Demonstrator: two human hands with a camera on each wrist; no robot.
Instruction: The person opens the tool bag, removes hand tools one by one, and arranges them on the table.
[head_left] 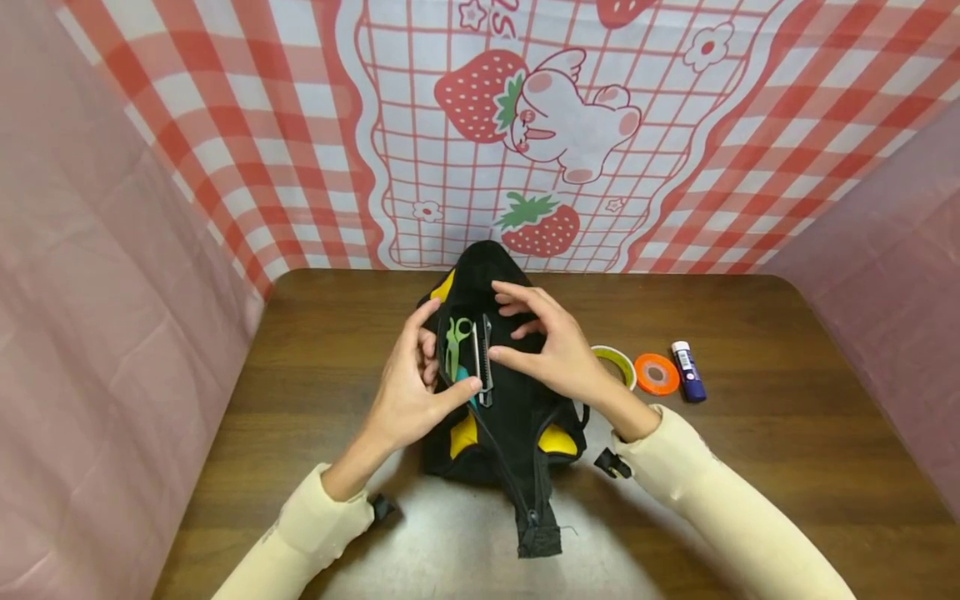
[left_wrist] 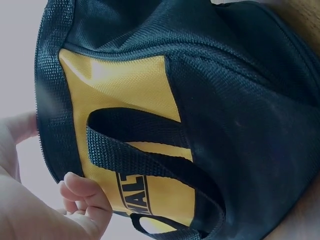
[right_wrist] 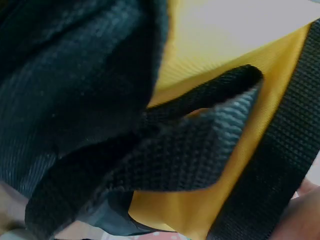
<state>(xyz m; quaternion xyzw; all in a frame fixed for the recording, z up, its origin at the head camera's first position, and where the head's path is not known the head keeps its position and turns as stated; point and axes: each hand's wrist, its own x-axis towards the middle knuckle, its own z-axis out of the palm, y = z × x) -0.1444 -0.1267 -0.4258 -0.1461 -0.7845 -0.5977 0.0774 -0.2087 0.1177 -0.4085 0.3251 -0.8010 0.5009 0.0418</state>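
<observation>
A black bag [head_left: 487, 271] with yellow panels [left_wrist: 120, 82] lies unzipped on the table. Inside are green-handled scissors [head_left: 458, 332], a black and silver utility knife [head_left: 486, 358] and a teal piece [head_left: 462, 375], partly hidden by my left thumb. My left hand [head_left: 408, 396] is at the left edge of the opening, its thumb over the inside and its other fingers loosely bent along the outer side. Over the right side of the opening, my right hand [head_left: 558, 354] has thumb and fingers spread apart, holding nothing. Its wrist view is mostly filled by a webbing loop [right_wrist: 175, 165].
To the right of the bag lie a whitish-green tape roll [head_left: 617, 364], an orange tape roll [head_left: 657, 374] and a blue-and-white glue stick [head_left: 688, 372]. A strawberry-print curtain [head_left: 300, 150] hangs behind the wooden table [head_left: 757, 350], with pink cloth [head_left: 120, 275] at both sides.
</observation>
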